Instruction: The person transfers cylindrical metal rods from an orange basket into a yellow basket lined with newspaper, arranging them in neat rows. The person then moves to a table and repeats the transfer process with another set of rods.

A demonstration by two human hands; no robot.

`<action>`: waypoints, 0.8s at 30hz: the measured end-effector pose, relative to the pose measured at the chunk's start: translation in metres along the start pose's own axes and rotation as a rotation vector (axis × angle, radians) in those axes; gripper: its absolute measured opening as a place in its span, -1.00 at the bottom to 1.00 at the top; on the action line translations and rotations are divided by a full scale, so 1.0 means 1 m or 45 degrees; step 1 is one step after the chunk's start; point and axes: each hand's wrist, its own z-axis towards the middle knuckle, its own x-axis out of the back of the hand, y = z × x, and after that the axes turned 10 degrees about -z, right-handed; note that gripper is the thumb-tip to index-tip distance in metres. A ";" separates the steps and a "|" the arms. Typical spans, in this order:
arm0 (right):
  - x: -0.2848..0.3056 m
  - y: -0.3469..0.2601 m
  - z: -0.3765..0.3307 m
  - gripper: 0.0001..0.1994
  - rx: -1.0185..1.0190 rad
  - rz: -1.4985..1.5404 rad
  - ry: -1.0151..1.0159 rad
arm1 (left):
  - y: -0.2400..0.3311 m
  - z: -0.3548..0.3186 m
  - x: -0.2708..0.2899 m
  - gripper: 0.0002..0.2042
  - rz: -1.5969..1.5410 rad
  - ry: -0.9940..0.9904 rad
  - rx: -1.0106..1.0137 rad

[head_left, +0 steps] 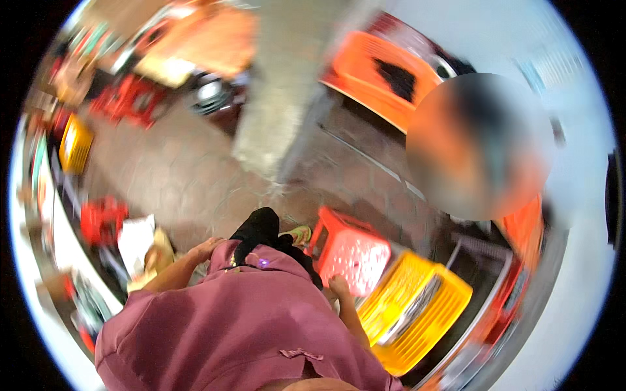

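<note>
My left hand [206,249] hangs beside my thigh, at the hem of my dusky pink top [222,319]. Its fingers look stretched out, with nothing visible in them. On the other side, my right hand [338,285] hangs low by my hip, in front of a red plastic stool [358,260] with a shiny seat. The right fingers are small and smeared, so their grip is unclear. Beside my right forearm is a yellow slatted plastic basket [450,296] with a silvery, elongated thing [412,309] lying across it. I cannot tell whether the hand touches the stool.
A grey pillar [274,111] rises ahead from the brown paved floor [169,169]. An orange tub [365,65] holding something dark stands ahead right. Red stools [104,220], a white bag [137,241] and a yellow crate [76,144] lie left. A blurred patch covers the right.
</note>
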 end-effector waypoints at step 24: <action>0.029 -0.720 0.139 -0.71 1.110 -0.227 -0.696 | -0.047 -0.152 -0.159 -0.76 -1.632 1.602 0.852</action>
